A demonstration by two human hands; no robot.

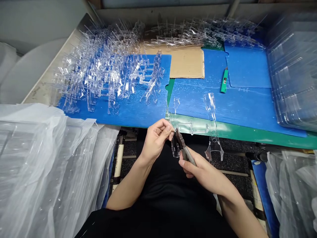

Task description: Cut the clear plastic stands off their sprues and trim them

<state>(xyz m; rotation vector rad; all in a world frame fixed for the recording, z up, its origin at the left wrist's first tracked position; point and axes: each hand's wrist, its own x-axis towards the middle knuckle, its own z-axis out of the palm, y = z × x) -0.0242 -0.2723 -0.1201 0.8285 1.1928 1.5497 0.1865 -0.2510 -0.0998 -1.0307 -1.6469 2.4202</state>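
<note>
My left hand pinches one side of a clear plastic molded part, which hangs over the front edge of the table. Two long curved pieces make up this part, joined by a thin clear runner. In my right hand is a pair of nippers with grey handles, my fingers wrapped round them. The nippers' dark jaws sit at the left piece, where the runner meets it, close to my left fingertips. Whether the jaws are closed on the plastic is too small to tell.
Many similar clear parts are heaped at the left and along the back. A green cutter lies on the blue sheet, near brown cardboard. Stacked clear trays stand at right; wrapped stacks flank my lap.
</note>
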